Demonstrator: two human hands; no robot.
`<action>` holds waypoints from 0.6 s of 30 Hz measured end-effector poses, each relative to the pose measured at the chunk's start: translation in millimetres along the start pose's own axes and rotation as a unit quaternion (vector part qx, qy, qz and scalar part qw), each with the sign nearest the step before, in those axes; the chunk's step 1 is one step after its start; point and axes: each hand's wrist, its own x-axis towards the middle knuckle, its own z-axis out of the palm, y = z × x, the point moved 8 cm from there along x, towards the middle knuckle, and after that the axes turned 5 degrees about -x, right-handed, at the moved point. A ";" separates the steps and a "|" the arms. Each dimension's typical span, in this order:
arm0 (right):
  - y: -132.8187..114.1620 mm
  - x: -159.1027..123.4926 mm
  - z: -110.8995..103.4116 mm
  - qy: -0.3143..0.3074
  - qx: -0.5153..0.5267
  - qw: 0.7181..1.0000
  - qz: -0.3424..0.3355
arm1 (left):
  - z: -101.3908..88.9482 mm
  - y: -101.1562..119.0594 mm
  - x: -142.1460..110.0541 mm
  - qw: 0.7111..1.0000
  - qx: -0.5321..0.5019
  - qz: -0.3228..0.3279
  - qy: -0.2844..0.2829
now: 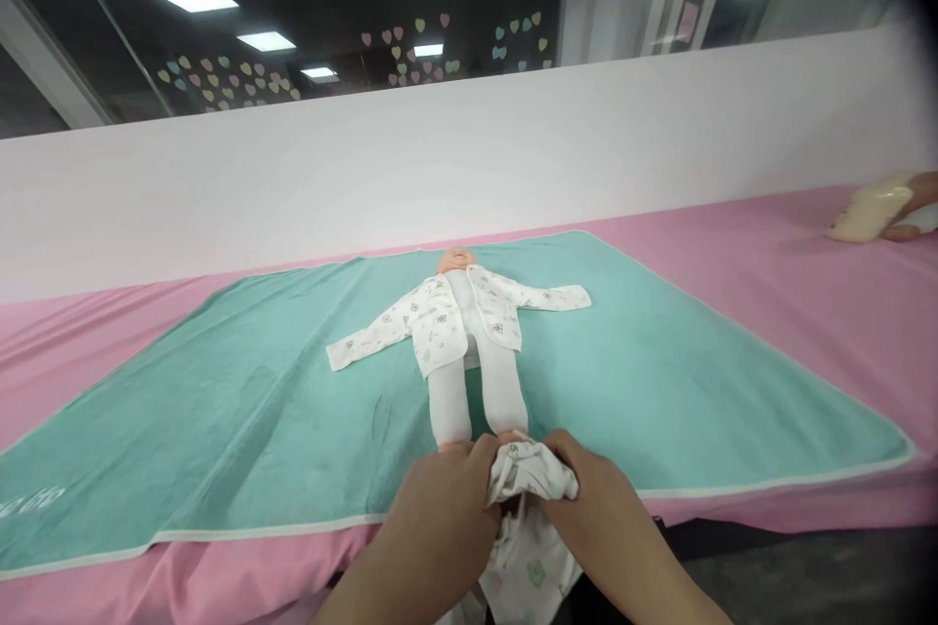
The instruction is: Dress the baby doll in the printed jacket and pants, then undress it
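Note:
A baby doll (461,312) lies on its back, its feet pointing toward me. It has white legs and an open white printed jacket (442,324) with the sleeves spread out. At its feet, my left hand (448,508) and my right hand (586,498) grip a bunched white printed baby garment (529,557), probably trousers. Its gathered upper part is stretched between my hands, close to the doll's foot on the right. The rest of the cloth hangs below, over the table's front edge. My hands partly hide the doll's feet.
Under the doll is a teal towel (293,410) on a pink table cover (747,244). A low white wall (410,166) runs behind, with dark glass above it. At the far right, another person's hand (921,195) holds a pale yellow bottle-like object (871,211).

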 end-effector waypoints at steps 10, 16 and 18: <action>-14.4 -1.5 -10.9 -0.074 0.192 0.978 -0.023 | -18.2 -4.6 4.0 0.945 -0.325 -0.043 0.002; -11.6 6.3 -28.8 -0.051 0.197 0.979 0.007 | -18.4 9.1 12.3 0.900 -0.427 -0.022 -0.086; -6.3 9.1 -29.4 -0.044 0.214 0.976 0.018 | -19.3 15.5 13.4 0.893 -0.439 -0.004 -0.100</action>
